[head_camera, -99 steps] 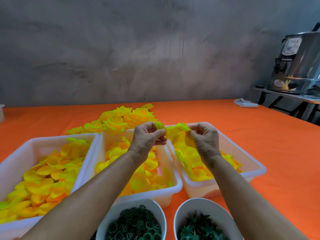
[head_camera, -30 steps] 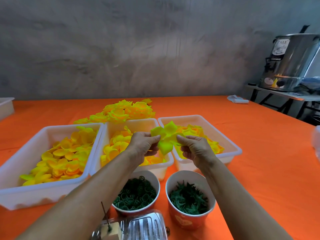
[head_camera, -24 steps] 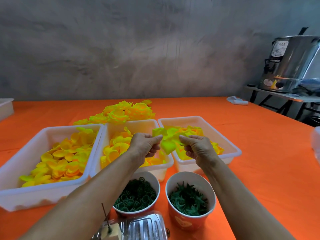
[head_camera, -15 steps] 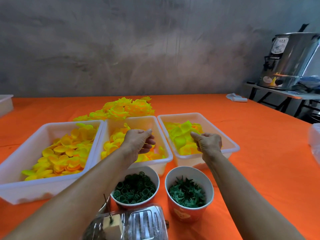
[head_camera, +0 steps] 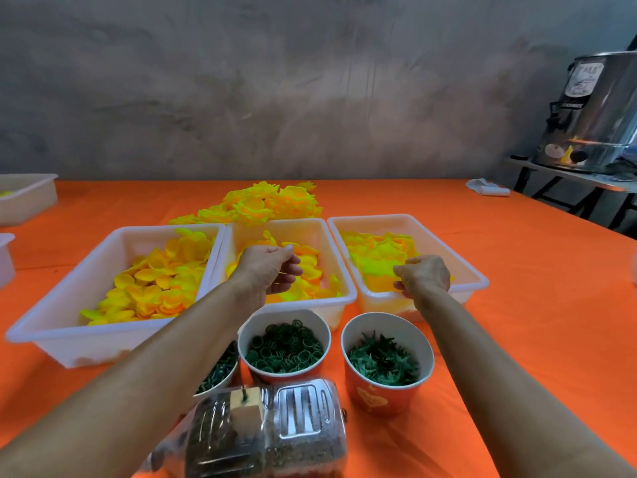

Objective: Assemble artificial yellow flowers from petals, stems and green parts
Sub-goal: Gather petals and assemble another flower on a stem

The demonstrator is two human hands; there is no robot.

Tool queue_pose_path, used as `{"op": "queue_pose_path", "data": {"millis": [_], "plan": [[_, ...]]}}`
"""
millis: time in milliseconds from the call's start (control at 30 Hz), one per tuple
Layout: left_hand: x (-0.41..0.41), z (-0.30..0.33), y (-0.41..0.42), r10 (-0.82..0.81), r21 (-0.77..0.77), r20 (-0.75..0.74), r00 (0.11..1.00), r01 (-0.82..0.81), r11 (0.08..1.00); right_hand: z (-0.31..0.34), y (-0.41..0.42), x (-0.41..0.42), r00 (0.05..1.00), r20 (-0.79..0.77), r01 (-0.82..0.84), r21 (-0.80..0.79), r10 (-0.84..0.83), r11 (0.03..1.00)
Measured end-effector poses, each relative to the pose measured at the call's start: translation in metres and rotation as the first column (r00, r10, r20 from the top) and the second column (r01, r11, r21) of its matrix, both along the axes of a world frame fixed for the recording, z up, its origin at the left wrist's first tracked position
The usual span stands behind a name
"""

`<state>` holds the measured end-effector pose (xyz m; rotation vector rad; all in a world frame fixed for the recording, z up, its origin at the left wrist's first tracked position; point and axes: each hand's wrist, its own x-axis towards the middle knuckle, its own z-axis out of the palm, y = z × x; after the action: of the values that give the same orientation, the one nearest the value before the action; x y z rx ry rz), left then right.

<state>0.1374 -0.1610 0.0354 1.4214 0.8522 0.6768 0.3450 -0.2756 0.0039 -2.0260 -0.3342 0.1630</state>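
Our left hand (head_camera: pixel 267 267) hovers loosely curled, holding nothing we can see, over the middle tray (head_camera: pixel 339 298), while our right hand (head_camera: pixel 422 276) pinches at yellow petals (head_camera: pixel 377 260) in the tray just right of it. We risk lifting several clinging petals together, since they lie overlapped.

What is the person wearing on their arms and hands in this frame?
Nothing shows on either arm: both forearms are bare to the frame edge, with no sleeves, gloves, watch or bracelets. The left hand may carry a thin ring on one finger, but that is too small to confirm. The right hand shows no jewellery.
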Motion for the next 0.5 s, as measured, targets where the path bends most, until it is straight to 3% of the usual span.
{"op": "queue_pose_path", "data": {"millis": [267, 500], "plan": [[-0.024, 0.000, -0.004, 0.043, 0.002, 0.002, 0.999, -0.043, 0.999, 0.005, 0.002, -0.024, 0.979, 0.177, -0.085, -0.089, 0.100, 0.992], [-0.044, 0.002, -0.012, 0.070, 0.000, 0.025, 0.997, -0.070, 0.998, 0.012, -0.001, -0.067, 0.922, 0.283, -0.293, 0.061, 0.265, 0.954]]}}
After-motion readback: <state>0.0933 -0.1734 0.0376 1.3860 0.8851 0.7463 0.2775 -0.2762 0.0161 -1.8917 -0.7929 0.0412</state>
